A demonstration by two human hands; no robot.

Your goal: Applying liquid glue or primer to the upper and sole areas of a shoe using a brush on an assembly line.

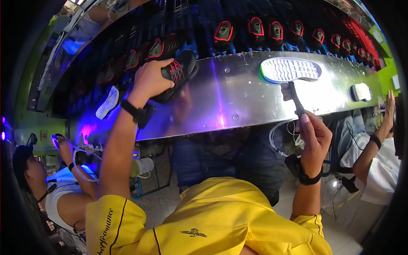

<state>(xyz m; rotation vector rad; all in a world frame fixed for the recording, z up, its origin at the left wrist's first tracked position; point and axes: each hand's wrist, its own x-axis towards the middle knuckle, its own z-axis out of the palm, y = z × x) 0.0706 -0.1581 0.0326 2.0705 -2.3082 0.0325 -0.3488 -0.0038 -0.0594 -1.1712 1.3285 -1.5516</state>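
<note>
My left hand (149,80) grips a black shoe upper (183,70) with red lacing, thumb and fingers on either side of it, above the left part of the metal bench. The underside of the shoe is hidden from here. A small brush with a dark handle (296,100) is pinched in my right hand (314,138). Its pale bristle head (287,91) is just below the near edge of a white shoe sole (285,70) with wavy grooves, which lies flat on the bench; I cannot tell whether they touch.
Along the far side of the metal bench (191,117) runs a row of black uppers (223,32) with red-edged openings. Another sole (107,102) lies at the left, and a pale one (361,92) at the right. Co-workers sit on both sides; white tubing (276,142) hangs by the near edge.
</note>
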